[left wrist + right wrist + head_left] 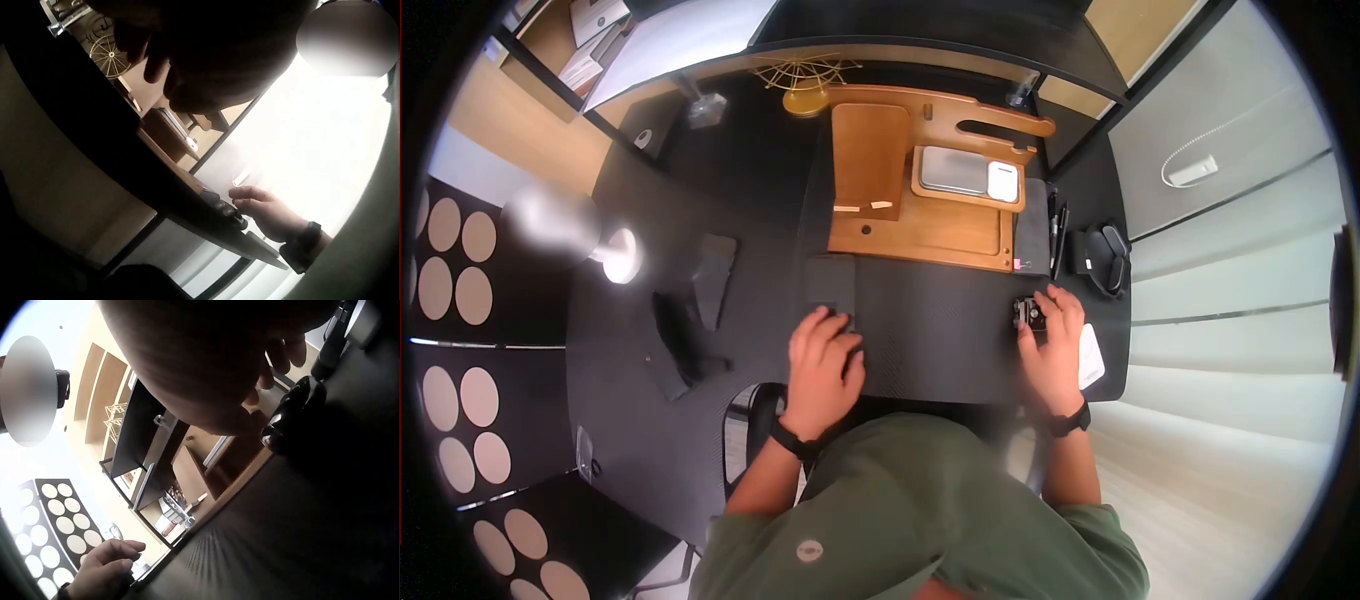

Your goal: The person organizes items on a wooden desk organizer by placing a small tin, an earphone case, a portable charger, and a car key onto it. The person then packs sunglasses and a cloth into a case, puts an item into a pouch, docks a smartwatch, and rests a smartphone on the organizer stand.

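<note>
In the head view my left hand (825, 365) rests at the desk's front edge, fingers relaxed and bent over the near end of a flat dark grey pouch-like piece (831, 275). My right hand (1055, 345) is at the right, thumb and fingers spread loosely beside a small black object (1027, 313) with shiny silver parts. From the right wrist, that glossy black object (294, 415) sits on the desk under the fingers. The left wrist view shows the right hand (269, 212) with fairly straight fingers. Both wrists wear black bands.
A wooden organizer (960, 245) at the back holds a silver-grey case (953, 171). Right of it lie pens (1057, 235) and a black rounded item (1100, 258). A white card-like piece (1090, 357) lies by the right wrist. Dark stands (715, 280) and a white lamp (622, 256) are left.
</note>
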{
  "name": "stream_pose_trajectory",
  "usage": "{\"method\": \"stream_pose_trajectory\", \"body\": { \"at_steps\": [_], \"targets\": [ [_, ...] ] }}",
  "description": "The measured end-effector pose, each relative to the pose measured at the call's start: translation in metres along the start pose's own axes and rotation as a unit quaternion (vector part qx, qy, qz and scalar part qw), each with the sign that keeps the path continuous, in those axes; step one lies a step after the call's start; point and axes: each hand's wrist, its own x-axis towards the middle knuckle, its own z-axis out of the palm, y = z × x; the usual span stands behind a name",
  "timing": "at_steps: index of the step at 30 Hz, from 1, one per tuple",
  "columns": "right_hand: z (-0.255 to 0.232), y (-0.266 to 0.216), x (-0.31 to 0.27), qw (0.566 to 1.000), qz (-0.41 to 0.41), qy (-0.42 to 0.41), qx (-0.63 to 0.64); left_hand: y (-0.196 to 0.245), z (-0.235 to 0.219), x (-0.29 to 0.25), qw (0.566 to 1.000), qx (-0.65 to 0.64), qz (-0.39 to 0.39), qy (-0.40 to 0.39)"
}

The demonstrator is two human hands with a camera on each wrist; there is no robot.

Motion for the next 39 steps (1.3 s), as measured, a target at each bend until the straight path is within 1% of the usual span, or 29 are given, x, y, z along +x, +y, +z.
{"method": "stream_pose_trajectory", "body": {
  "at_steps": [1,2,3,5,15,21,23,25,27,28,29,32,36,38,39],
  "targets": [
    [0.003,0.002,-0.001,1.0,0.002,-0.003,0.0,-0.004,-0.003,0.0,0.999,0.035,-0.03,0.0],
    [0.006,0.004,-0.002,1.0,0.003,-0.006,0.001,-0.009,-0.003,-0.002,0.998,0.044,-0.044,-0.021],
    [0.008,0.004,-0.003,1.0,0.004,-0.004,-0.001,-0.011,-0.003,-0.002,0.998,0.043,-0.042,-0.021],
    [0.01,0.002,-0.004,0.999,0.021,-0.032,0.034,-0.012,-0.002,-0.003,0.997,0.048,-0.058,-0.032],
    [0.007,0.0,-0.009,0.996,0.036,-0.063,0.05,-0.012,0.001,-0.003,0.997,0.036,-0.06,-0.039],
    [-0.003,-0.01,-0.016,0.998,0.036,-0.052,0.019,-0.016,-0.002,-0.002,0.996,0.023,-0.063,-0.053],
    [-0.015,-0.01,-0.02,0.997,0.058,-0.043,0.019,-0.02,-0.001,-0.004,0.997,0.043,-0.06,-0.033],
    [-0.029,-0.003,-0.03,0.996,0.081,-0.032,0.015,-0.022,-0.002,-0.005,0.996,0.043,-0.063,-0.036],
    [-0.046,0.012,-0.04,0.991,0.12,-0.019,-0.052,-0.024,-0.003,-0.005,0.996,0.045,-0.067,-0.035],
    [-0.053,0.018,-0.045,0.989,0.116,-0.013,-0.095,-0.024,-0.004,-0.005,0.996,0.051,-0.07,-0.032],
    [-0.058,0.024,-0.051,0.988,0.118,-0.011,-0.096,-0.025,-0.005,-0.005,0.995,0.058,-0.075,-0.028],
    [-0.061,0.046,-0.075,0.973,0.179,-0.044,-0.141,-0.028,-0.004,-0.007,0.996,0.052,-0.074,-0.022],
    [-0.068,0.054,-0.085,0.977,0.149,-0.067,-0.138,-0.027,-0.004,-0.008,0.996,0.055,-0.075,-0.015],
    [-0.071,0.052,-0.081,0.972,0.183,-0.081,-0.123,-0.03,-0.002,-0.01,0.995,0.063,-0.072,-0.011],
    [-0.072,0.051,-0.079,0.973,0.179,-0.08,-0.123,-0.031,-0.001,-0.01,0.995,0.069,-0.069,-0.008]
  ]
}}
